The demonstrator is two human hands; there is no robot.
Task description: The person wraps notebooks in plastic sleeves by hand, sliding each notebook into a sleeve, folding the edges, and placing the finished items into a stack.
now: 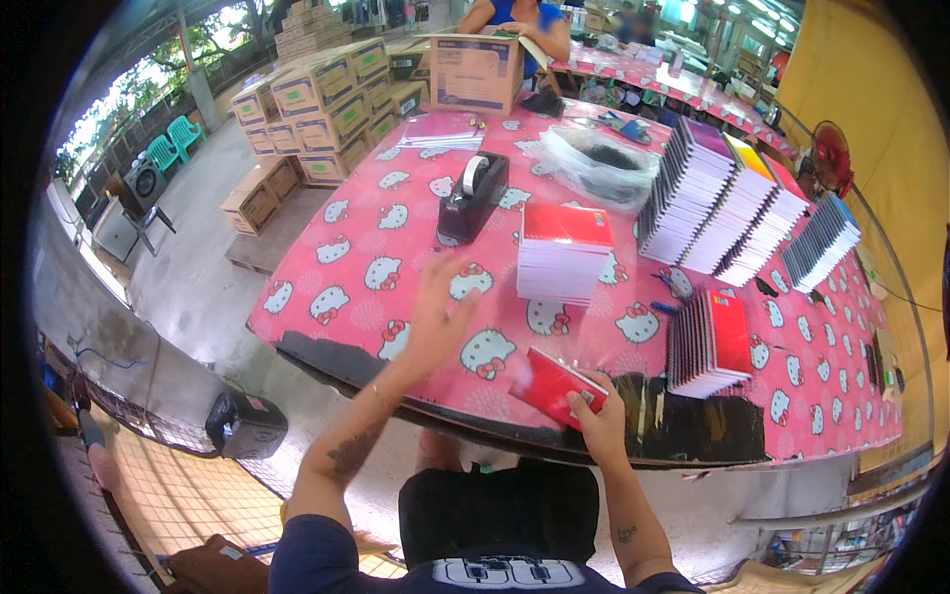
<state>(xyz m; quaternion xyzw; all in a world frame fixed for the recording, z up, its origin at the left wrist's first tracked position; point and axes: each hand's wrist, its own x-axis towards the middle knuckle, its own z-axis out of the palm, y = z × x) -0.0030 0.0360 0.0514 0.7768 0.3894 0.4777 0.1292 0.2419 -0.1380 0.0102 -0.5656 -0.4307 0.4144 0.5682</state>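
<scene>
My right hand [600, 418] grips a red-covered notebook [554, 388] at its right end, thumb on top, just above the near table edge. Something clear and shiny shows beside the notebook, too faint to make out. My left hand [442, 309] is raised over the table, fingers apart and slightly blurred, with nothing visible in it. Beyond it stands a black tape dispenser [463, 210] with a roll of tape. A neat stack of red-covered notebooks [564, 257] sits ahead of my right hand. To the right is a shorter stack of red spiral notebooks [711, 342].
Tall stacks of spiral notebooks [708, 203] and a blue-covered stack [821, 243] fill the right side. A clear plastic bag [599, 173] and a cardboard box [475, 74] lie farther back. Someone in blue [524, 15] is behind the box. Cartons [322, 104] stand at left.
</scene>
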